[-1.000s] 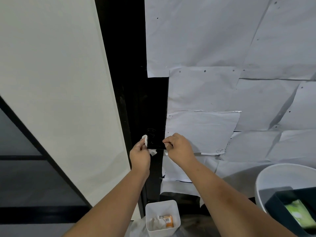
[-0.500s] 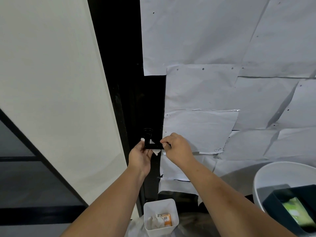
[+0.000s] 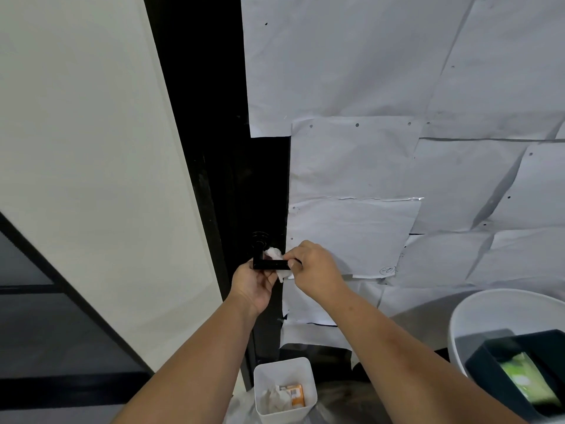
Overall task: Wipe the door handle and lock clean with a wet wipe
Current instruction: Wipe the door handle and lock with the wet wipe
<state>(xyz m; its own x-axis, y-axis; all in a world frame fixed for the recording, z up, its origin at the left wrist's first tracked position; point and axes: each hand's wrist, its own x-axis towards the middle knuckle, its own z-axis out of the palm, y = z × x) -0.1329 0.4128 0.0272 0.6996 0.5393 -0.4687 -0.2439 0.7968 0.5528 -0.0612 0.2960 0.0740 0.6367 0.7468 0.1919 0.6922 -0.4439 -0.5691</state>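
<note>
- Both hands at the door handle [image 3: 270,264], a black lever at 6 o'clock from the round lock [image 3: 260,239] on the dark door edge.
- Left hand [image 3: 252,286]: grip from below, fingers curled up under the lever; closed around its left end, as far as I can tell.
- Right hand [image 3: 315,267]: grip pinched shut on the wet wipe [image 3: 273,254] and on the lever's right end. Wipe shows white above the lever and again below it, at 5 o'clock, so I judge it draped over the bar.
- Step in hand: rubbing the lever. To do it well, I should keep the wipe wrapped round the bar, draw it end to end, turn it to a fresh face, then work up toward 12 o'clock over the neck and the lock's rings.
- Small white bin [image 3: 284,390], at 6 o'clock on the floor: crumpled white tissue and an orange packet, print too small to read.
- Dark box in a white tub [image 3: 477,313], at 4 o'clock: green pack, label blurred.
- Paper sheets [image 3: 351,234] on the wall, at 3 o'clock of the handle: one circled scribble at a corner, unreadable.
</note>
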